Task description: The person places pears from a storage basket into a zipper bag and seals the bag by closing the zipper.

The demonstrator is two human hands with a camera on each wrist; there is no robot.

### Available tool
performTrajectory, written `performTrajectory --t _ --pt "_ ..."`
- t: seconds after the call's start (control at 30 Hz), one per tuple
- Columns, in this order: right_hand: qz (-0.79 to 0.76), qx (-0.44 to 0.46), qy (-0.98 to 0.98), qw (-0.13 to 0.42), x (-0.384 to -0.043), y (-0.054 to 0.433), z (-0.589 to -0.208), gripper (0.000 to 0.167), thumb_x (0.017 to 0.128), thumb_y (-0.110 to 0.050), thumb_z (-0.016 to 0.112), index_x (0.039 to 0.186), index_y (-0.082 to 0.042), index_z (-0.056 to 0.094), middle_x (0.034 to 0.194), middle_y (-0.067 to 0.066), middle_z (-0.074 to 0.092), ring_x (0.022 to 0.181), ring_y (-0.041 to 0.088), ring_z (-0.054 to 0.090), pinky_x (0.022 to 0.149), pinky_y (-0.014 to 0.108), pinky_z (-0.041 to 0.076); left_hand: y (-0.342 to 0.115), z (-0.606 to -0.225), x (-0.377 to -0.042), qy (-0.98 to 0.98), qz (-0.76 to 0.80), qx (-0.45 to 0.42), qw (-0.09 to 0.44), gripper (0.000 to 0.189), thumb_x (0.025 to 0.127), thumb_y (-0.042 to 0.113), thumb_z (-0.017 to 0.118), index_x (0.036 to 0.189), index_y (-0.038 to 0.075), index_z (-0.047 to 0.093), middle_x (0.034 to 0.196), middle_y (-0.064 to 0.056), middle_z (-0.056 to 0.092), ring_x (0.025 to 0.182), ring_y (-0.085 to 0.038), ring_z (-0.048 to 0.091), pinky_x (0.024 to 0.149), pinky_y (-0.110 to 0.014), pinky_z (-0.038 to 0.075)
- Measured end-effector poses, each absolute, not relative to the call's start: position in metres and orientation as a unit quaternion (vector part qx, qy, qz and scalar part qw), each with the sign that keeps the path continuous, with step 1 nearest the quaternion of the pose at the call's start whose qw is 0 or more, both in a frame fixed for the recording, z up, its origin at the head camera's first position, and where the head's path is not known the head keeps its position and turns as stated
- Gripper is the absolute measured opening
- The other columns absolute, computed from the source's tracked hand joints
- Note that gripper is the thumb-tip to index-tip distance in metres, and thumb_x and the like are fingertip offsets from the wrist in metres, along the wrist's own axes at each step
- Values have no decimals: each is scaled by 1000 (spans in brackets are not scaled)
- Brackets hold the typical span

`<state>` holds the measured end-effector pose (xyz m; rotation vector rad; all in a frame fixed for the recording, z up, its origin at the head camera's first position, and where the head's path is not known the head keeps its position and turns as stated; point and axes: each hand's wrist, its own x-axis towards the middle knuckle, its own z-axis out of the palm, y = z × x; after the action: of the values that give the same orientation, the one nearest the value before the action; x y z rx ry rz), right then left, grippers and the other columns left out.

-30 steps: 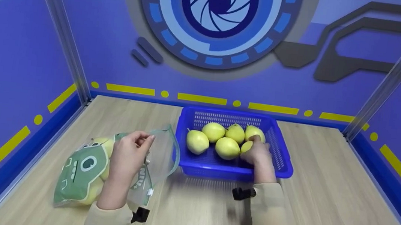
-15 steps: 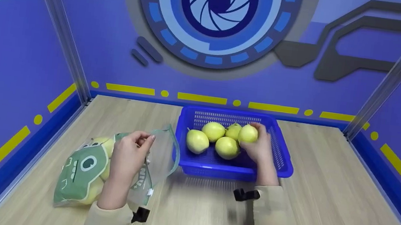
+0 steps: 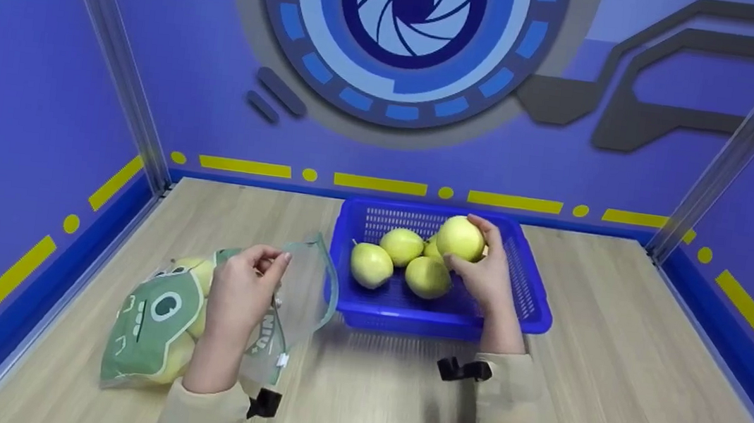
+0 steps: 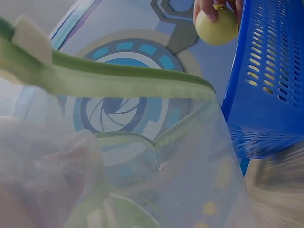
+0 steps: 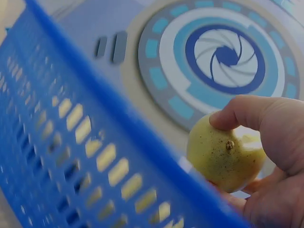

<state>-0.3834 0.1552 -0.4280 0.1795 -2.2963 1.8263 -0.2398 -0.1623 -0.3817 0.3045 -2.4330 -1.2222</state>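
Note:
In the head view my right hand [image 3: 492, 274] grips a round yellow-green pear [image 3: 460, 238] above the right half of the blue plastic basket [image 3: 408, 316]. The right wrist view shows that pear [image 5: 223, 154] between thumb and fingers, close to the basket's rim. Several more pears lie in the basket, one partly hidden behind the held pear. On the left, my left hand [image 3: 241, 295] pinches the top edge of a clear and green zip bag [image 3: 139, 333] with a cartoon face. Its mouth [image 4: 137, 85] stands apart in the left wrist view. Yellow fruit shows inside, partly covered by the print.
The basket stands at the back of the wooden table [image 3: 613, 380], near the blue back wall [image 3: 205, 100]. Side walls with metal corner posts enclose the table. A white zip slider [image 3: 283, 360] sits on the bag's edge.
My right hand has taken hold of a pear at the basket's right side and lifted it up and slightly left. My left hand and the bag have stayed in place.

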Motion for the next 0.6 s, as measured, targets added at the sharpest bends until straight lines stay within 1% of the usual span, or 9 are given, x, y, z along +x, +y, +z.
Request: performTrajectory --t 0.17,0.33,0.47,0.6 --pt "651 92 -749 81 -371 139 -414 76 81 6 74 149 -15 46 152 16 44 115 37 58 78 29 53 -163 -381 -240 -869 -438 110 203 20 101 24 68 105 5 75 79 -6 65 61 -13 55 52 -21 42" --pt "678 124 -722 64 -357 123 -400 77 81 8 74 149 -14 45 152 14 45 109 32 58 71 27 53 -163 -383 -240 -868 -433 102 220 19 100 22 68 103 5 76 77 -6 65 60 -13 54 53 -21 41" --pt "679 131 -720 61 -345 111 -393 78 79 6 77 148 -16 47 149 14 47 104 31 60 69 28 55 -164 -385 -240 -869 -424 93 238 19 100 21 69 101 4 76 75 -5 64 59 -12 52 53 -22 41" --pt "673 142 -724 53 -334 97 -390 77 77 6 79 145 -17 51 149 14 46 106 34 60 74 31 57 -164 -384 -240 -869 -422 93 240 20 100 22 68 101 4 76 74 -5 63 59 -12 52 53 -21 40"
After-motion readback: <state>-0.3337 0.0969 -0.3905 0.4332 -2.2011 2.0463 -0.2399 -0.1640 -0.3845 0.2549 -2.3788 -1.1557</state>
